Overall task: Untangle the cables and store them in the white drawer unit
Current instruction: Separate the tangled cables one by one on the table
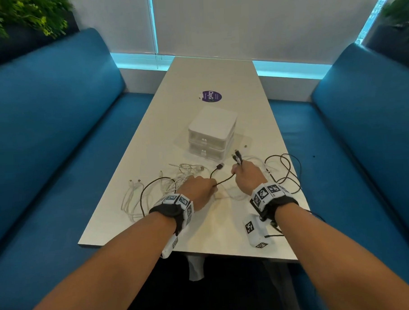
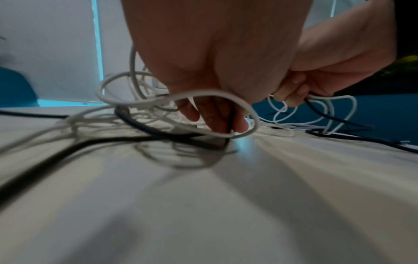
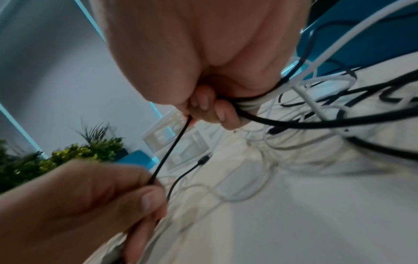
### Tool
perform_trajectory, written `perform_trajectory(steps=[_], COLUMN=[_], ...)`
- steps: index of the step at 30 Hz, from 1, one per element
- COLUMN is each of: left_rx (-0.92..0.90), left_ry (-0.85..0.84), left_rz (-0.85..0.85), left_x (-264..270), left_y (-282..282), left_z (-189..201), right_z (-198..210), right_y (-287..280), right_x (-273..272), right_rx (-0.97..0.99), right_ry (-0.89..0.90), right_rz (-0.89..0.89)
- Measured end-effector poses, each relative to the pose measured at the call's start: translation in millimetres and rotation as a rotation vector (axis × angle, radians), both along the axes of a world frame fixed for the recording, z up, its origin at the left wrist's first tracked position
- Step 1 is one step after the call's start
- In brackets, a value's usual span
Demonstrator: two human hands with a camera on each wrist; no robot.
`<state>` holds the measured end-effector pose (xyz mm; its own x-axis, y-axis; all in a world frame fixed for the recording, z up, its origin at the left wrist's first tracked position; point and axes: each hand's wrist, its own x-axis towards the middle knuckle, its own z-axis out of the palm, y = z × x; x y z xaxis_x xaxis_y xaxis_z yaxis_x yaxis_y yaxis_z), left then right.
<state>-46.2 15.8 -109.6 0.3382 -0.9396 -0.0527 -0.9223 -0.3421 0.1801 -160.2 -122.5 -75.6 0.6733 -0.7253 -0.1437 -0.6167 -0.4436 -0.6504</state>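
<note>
Cables lie outside shut white drawer unit.

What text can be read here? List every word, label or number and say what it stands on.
"ClayG", then a blurred mark: purple round sticker on the white table.
Smaller print on that sticker: too blurred to read.
Wristband markers: black-and-white patterns, no letters.
White drawer unit: no text visible.

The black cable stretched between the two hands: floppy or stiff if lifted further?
Probably floppy: the black cable sags slightly between the left hand and right hand. Its loose loops likely drag along. It may snag the white cables it crosses.
</note>
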Motion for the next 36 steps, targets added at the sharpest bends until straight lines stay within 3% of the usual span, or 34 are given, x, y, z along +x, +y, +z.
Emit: perform_trajectory(steps=[4, 7, 10, 13, 17, 21, 26, 31, 36], left_rx=[0.087, 0.111, 0.118, 0.116, 0.172, 0.212, 0.268, 0.275, 0.152], left_ry=[-0.036, -0.1, -0.167, -0.154, -0.158, -0.128, -0.177, -0.11, 0.079], left_rz=[-0.001, -0.025, -0.039, -0.029, -0.037, -0.074, -0.143, -0.109, -0.076], left_x=[8.2, 5.8, -2.2, -8.0, -11.6, -13.2, -19.8, -21.0, -2.0], left_y=[9.9, 13.0, 12.7, 8.5, 4.6, 6.1, 2.0, -0.2, 8.2], left_z=[1.7, 5.0, 4.9, 4.2, 6.2, 11.7, 13.9, 13.5, 20.5], right_z=[7.2, 8.5, 8.2, 14.3, 20.7, 23.1, 26.8, 18.4, 8.6], right_y=[-18.8, -26.4, -20.2, -1.4, 26.0, 28.8, 39.1, 41.3, 25.3], right_x=[-15.0, -22.5, -20.3, -12.0, -0.7, 5.4, 8.9, 12.8, -5.2], right_rx=[-0.11, -0.065, 0.086, 0.387, 0.548, 0.351, 0.48, 0.292, -0.302], right_ry=[0.068, 0.073, -0.077, -0.278, -0.342, -0.339, -0.368, -0.258, 0.181], right_rz=[-0.059, -0.088, 0.015, 0.095, 0.224, 0.25, 0.297, 0.322, 0.471])
